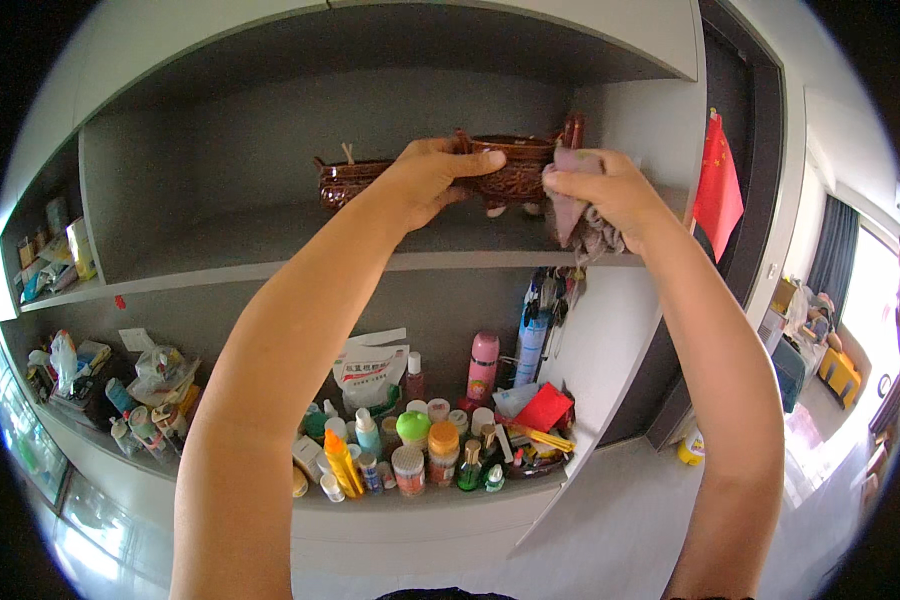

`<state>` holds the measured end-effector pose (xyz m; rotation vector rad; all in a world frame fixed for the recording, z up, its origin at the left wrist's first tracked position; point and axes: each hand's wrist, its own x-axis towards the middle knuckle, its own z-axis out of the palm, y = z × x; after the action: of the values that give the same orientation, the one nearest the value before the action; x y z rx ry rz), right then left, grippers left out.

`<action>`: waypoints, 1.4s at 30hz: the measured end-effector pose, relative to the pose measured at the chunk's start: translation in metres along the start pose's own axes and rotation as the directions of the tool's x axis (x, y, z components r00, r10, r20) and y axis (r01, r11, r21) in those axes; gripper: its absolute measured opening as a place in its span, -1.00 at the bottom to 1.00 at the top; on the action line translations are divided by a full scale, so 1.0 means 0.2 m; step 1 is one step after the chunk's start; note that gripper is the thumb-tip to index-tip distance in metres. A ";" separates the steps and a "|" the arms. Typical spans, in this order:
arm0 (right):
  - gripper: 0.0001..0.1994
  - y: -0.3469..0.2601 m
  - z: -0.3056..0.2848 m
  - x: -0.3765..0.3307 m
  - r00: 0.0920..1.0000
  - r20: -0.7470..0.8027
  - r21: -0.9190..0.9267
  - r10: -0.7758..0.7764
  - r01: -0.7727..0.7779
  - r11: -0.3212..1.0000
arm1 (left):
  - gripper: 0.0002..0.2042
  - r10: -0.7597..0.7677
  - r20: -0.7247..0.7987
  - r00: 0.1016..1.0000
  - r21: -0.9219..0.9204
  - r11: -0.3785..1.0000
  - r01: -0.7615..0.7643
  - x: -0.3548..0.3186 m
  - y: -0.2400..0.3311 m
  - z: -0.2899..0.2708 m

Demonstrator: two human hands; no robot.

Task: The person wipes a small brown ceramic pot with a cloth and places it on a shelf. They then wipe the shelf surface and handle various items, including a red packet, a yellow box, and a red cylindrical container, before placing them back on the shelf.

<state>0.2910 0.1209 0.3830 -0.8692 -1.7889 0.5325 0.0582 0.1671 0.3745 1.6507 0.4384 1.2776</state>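
Observation:
A glossy brown boat-shaped ornament is held just above the upper grey shelf. My left hand grips its middle, thumb along the top rim. My right hand is closed on a crumpled greyish-pink cloth pressed against the ornament's right end, below its upright brown post. The right part of the ornament is hidden behind my hands and the cloth.
The lower shelf is crowded with several bottles, jars, a pink flask, a blue flask and a white packet. Boxes and bags fill the left shelves. A red flag hangs right of the unit; a room opens beyond.

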 end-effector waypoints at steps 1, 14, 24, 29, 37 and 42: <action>-0.63 0.02 -0.02 0.04 0.999 0.045 -0.035 0.031 -0.030 0.999 | -0.45 -0.016 0.005 1.000 0.001 1.000 0.016 0.03 -0.02 -0.03; -0.72 0.14 -0.02 0.19 0.972 0.186 -0.163 0.146 -0.116 0.980 | -0.58 -0.205 0.017 0.979 0.075 0.976 0.204 0.07 -0.05 -0.06; -0.40 0.02 -0.22 0.15 0.976 0.109 -0.122 0.189 -0.176 0.977 | -0.36 -0.168 -0.263 0.950 0.268 0.933 0.239 0.04 -0.08 0.01; -0.36 -0.05 -0.32 0.08 0.982 -0.187 -0.373 -0.009 -0.063 0.926 | -0.12 0.233 -0.354 0.906 0.797 0.582 0.162 -0.11 -0.16 0.12; -0.55 0.09 -0.21 0.04 0.985 0.162 -0.614 0.058 0.054 0.788 | -0.55 0.531 0.050 0.846 0.978 0.146 -0.150 -0.32 -0.20 0.17; -0.61 0.06 -0.27 0.09 0.902 0.432 -0.552 0.003 0.262 0.791 | -0.77 0.585 0.116 0.803 0.964 0.127 -0.232 -0.35 -0.22 0.17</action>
<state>0.3404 0.1404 0.4064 -1.0987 -2.4631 0.0266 0.0729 0.1203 0.3002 2.8034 1.2149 1.8853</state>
